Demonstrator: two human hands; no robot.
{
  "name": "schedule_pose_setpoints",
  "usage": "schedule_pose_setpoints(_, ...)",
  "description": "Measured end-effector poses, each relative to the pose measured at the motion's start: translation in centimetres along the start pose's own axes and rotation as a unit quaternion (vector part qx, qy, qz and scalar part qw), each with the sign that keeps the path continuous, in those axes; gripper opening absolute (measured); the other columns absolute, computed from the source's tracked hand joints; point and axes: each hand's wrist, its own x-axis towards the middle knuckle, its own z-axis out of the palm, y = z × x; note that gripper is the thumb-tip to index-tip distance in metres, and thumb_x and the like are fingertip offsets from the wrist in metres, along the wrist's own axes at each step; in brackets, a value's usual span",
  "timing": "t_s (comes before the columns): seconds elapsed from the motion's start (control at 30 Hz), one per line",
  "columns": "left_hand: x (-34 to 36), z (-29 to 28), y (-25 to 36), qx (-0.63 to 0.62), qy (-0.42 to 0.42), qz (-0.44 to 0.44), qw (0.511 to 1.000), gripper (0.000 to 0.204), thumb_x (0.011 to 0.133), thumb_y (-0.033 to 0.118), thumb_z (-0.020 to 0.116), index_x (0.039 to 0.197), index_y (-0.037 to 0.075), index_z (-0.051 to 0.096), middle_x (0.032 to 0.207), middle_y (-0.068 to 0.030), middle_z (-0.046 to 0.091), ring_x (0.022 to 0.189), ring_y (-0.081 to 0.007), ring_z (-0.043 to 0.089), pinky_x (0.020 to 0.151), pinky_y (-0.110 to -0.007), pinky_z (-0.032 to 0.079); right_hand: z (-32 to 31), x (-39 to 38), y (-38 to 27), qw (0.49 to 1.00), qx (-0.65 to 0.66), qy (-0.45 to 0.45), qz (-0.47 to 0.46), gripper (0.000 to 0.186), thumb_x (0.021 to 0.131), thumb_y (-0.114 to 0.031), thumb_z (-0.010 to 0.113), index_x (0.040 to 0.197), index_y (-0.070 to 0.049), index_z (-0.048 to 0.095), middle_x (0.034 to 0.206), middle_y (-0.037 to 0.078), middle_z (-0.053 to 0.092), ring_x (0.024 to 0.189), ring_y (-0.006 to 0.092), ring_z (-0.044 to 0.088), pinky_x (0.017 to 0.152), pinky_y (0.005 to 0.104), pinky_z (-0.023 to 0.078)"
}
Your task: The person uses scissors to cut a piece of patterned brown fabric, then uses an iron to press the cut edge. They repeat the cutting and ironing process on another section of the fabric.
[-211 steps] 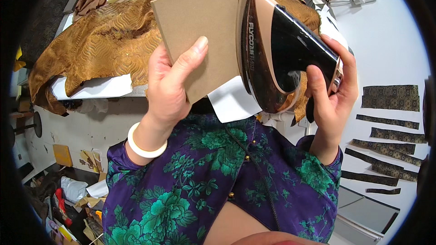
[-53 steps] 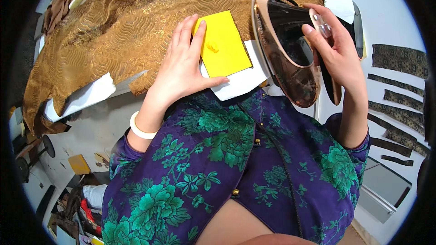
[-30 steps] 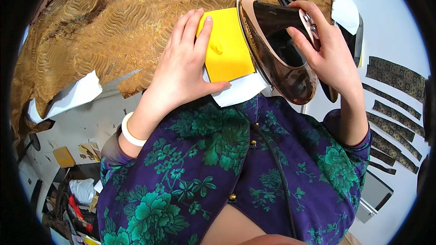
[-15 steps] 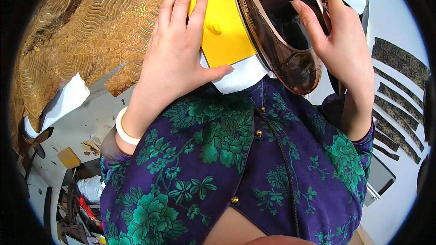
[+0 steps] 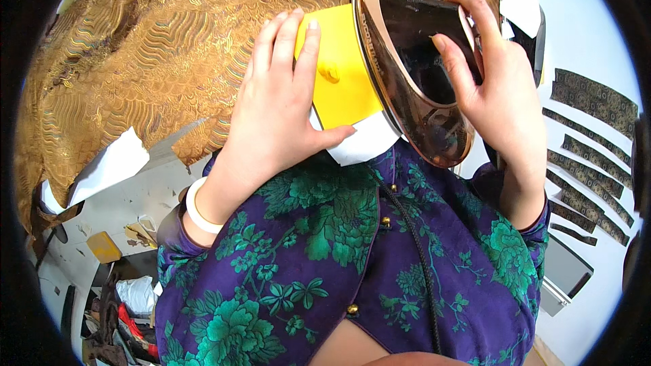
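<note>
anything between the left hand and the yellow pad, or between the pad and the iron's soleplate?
Nothing visible. The left hand lies flat on the yellow pad, and the pad's right edge meets the soleplate of the iron, which the right hand tilts.

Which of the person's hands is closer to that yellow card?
Left. The left hand lies flat on the yellow card, fingers across its left edge. The right hand is off to the card's right, gripping the iron whose soleplate rests against it.
</note>
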Motion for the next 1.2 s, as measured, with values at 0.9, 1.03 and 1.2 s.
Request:
schedule_pose_setpoints(0.9, 0.29, 0.19, 0.35, 0.01, 0.0, 0.003, 1.0, 0.113, 0.067, 0.05, 0.086, 0.148, -0.009, 0.035, 0.153, -0.0279, 0.033, 0.144, -0.046, 0.03, 0.12, -0.052, 0.031, 0.41, -0.06, -0.35, 0.999, -0.003, 0.049, -0.02, 0.038, 0.097, -0.018, 0.065, 0.132, -0.008, 0.052, 0.064, 0.021, 0.061, 0.062, 0.0389, 0.065, 0.058, 0.0429, 0.046)
schedule_pose_setpoints(1.03, 0.39, 0.27, 0.43, 0.006, 0.005, 0.008, 1.0, 0.112, 0.067, 0.051, 0.086, 0.148, -0.009, 0.036, 0.152, -0.0281, 0.033, 0.144, -0.046, 0.031, 0.12, -0.052, 0.03, 0.44, -0.15, -0.21, 0.998, -0.004, 0.051, -0.02, 0.038, 0.098, -0.018, 0.064, 0.131, -0.007, 0.052, 0.065, 0.021, 0.062, 0.064, 0.0395, 0.066, 0.059, 0.0431, 0.047)
schedule_pose_setpoints(1.2, 0.47, 0.4, 0.6, 0.008, 0.009, 0.01, 1.0, 0.111, 0.068, 0.052, 0.085, 0.147, -0.01, 0.037, 0.152, -0.0284, 0.034, 0.143, -0.046, 0.031, 0.12, -0.051, 0.029, 0.1, -0.19, -0.37, 0.999, -0.011, 0.041, -0.005, 0.037, 0.098, -0.018, 0.064, 0.13, -0.007, 0.052, 0.067, 0.022, 0.063, 0.067, 0.0404, 0.067, 0.061, 0.0429, 0.048)
